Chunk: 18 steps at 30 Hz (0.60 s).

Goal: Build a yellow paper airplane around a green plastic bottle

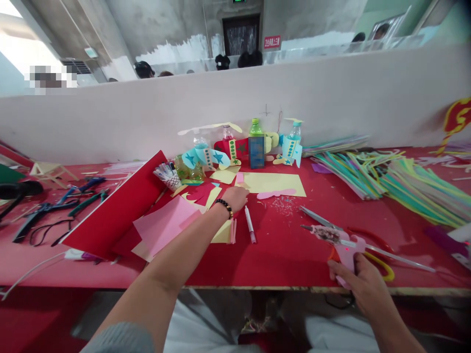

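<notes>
My left hand [235, 199], with a beaded bracelet at the wrist, stretches over the middle of the table. Its fingers are closed at a small pink paper strip [240, 177]; the fingertips are partly hidden. Under and behind it lies a pale yellow paper sheet [279, 182], with a pink wavy cutout [275, 194] near its front edge. A white pen [249, 225] lies just in front of the hand. My right hand [364, 279] grips a pink hot glue gun [348, 252], a clear glue stick poking out of its back. Scissors [382, 262] with orange and yellow handles lie beneath it.
Several bottle planes with paper wings [290, 147] stand along the white partition [235, 98]. Colourful strips [368, 176] heap at right. A red board [121, 206] leans at left beside a pen holder [168, 176], pink sheets [165, 223] and pliers [47, 211].
</notes>
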{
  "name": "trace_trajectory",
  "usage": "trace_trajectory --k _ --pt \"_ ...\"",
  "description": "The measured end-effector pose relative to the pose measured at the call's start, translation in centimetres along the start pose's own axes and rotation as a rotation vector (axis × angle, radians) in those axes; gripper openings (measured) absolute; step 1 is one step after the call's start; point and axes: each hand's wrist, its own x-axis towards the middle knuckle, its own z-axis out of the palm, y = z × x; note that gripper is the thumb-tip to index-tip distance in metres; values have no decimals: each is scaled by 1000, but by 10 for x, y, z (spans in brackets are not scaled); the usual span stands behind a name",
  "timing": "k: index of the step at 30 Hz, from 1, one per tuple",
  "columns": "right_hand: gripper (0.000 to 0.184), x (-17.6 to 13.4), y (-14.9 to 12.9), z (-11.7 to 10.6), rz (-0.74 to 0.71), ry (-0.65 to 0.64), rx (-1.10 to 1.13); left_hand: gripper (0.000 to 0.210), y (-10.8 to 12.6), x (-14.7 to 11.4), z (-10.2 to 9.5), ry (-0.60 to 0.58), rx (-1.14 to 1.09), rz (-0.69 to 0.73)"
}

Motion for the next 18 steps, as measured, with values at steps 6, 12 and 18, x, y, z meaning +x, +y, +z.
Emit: trace_trajectory --k 6,12,18 --pt "38 -2 -4 0 -53 -7 -62 35 5 18 1 -72 74 -12" --pt "35 -2 -14 4 -148 1 -254 35 4 21 10 -138 114 -59" --pt "33 -2 -24 8 -134 -4 -285 36 3 24 12 -185 131 -78"
